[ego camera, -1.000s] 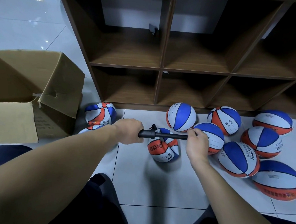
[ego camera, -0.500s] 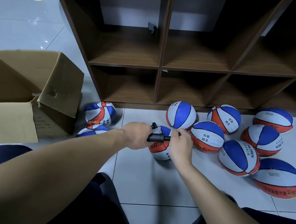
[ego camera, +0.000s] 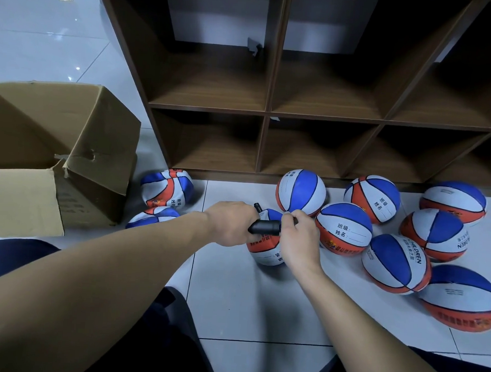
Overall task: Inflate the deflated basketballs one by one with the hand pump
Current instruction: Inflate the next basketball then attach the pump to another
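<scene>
A black hand pump [ego camera: 265, 226] lies level over a partly wrinkled red, white and blue basketball [ego camera: 265, 251] on the floor tiles. My left hand [ego camera: 232, 222] grips the pump's barrel at its left end. My right hand [ego camera: 298, 237] grips the pump's handle at the right, close against the barrel. The pump's short hose [ego camera: 258, 207] rises behind my left hand; where it meets the ball is hidden. Two crumpled, flat basketballs [ego camera: 167, 190] lie at the left near the box.
Several round basketballs [ego camera: 343, 229] crowd the floor at the right, the nearest touching my right hand's side. An open cardboard box [ego camera: 70, 148] stands at the left. A brown wooden cubby shelf [ego camera: 266, 113] rises behind the balls. My knees fill the bottom edge.
My right hand has pushed the handle left into the barrel, so the long rod seen a second ago is hidden. The left hand stays on the barrel.
</scene>
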`<state>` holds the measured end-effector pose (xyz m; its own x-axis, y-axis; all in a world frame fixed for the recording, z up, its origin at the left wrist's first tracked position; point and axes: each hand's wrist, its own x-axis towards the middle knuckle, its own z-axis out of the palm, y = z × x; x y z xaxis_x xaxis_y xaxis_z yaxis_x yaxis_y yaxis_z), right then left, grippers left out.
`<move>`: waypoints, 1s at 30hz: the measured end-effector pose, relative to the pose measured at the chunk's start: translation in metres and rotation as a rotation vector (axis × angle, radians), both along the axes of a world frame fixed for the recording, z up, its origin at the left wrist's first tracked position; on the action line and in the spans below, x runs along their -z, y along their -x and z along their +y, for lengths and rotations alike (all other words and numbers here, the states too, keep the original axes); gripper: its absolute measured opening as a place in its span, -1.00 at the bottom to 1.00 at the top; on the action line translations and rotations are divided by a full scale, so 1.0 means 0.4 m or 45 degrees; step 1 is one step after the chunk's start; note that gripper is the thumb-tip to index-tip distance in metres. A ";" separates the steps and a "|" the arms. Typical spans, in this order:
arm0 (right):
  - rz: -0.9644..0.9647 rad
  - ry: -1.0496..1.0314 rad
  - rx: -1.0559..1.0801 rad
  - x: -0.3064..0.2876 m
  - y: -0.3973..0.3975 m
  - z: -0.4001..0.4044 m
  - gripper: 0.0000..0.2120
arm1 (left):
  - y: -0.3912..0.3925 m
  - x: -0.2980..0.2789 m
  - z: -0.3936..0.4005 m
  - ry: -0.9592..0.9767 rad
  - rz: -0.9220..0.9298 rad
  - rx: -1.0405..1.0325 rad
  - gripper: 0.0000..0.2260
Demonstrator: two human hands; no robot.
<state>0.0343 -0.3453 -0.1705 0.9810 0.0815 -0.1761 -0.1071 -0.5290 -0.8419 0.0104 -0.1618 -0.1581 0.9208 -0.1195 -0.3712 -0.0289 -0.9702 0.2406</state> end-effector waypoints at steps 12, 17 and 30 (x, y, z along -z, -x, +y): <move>0.001 0.057 0.212 -0.020 -0.073 -0.088 -0.67 | 0.001 -0.001 0.087 -0.090 0.108 -0.041 -0.79; -0.097 0.086 0.204 -0.021 -0.045 -0.047 -0.69 | -0.005 -0.005 0.075 -0.068 0.050 -0.047 -0.79; -0.046 0.046 0.042 0.012 0.026 0.014 -0.67 | 0.001 -0.007 -0.010 -0.061 0.012 0.055 -0.73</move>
<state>0.0240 -0.3397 -0.1752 0.9888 0.0431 -0.1428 -0.0951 -0.5556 -0.8260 0.0101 -0.1658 -0.1551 0.9115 -0.1410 -0.3864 -0.0691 -0.9786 0.1940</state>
